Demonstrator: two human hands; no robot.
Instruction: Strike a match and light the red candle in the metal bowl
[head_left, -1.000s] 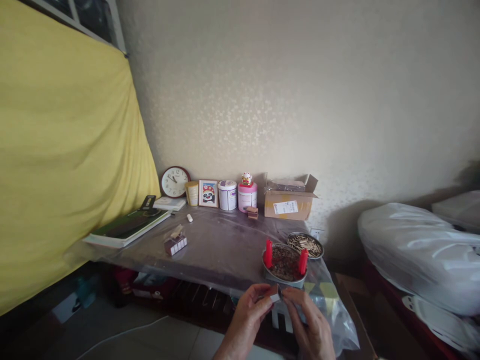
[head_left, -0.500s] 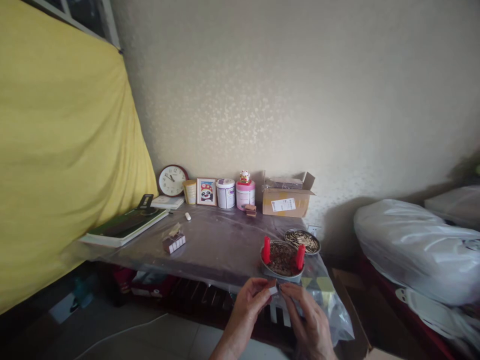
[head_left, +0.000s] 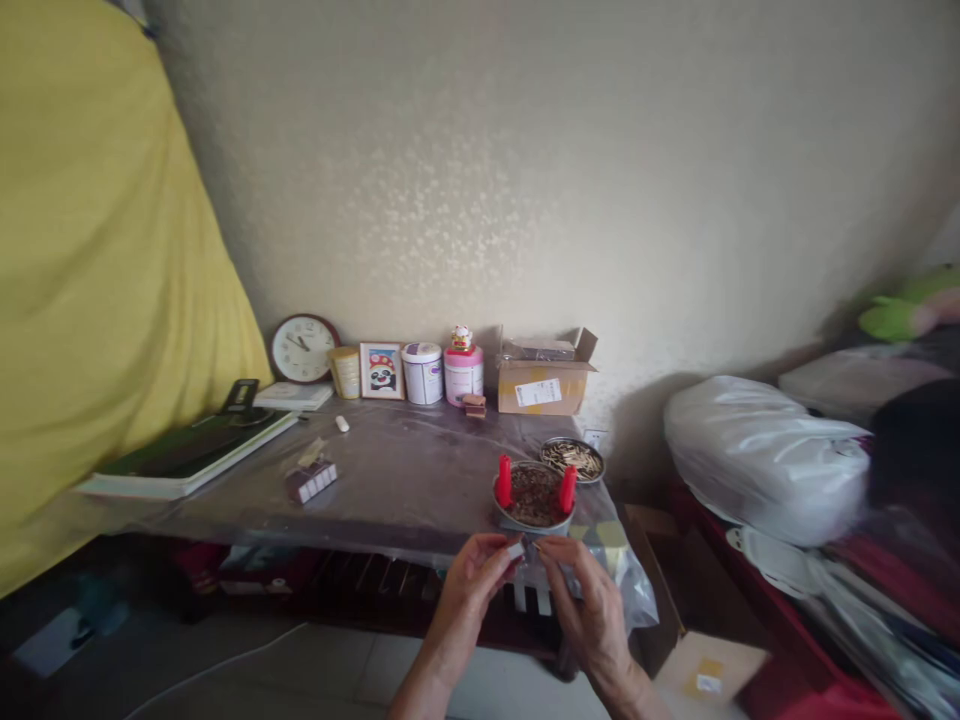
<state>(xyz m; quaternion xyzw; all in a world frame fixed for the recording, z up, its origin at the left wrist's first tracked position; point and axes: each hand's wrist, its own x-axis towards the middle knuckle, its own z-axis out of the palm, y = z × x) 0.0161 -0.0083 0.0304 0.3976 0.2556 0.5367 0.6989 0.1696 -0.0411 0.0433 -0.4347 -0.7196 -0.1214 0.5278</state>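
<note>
Fingers of both hands pinch small whitish matchbox, near bowl.

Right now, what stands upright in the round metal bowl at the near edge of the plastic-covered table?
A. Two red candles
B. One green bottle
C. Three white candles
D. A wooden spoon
A: two red candles stand at opposite sides of the round metal bowl, just beyond the left hand and right hand.
</note>
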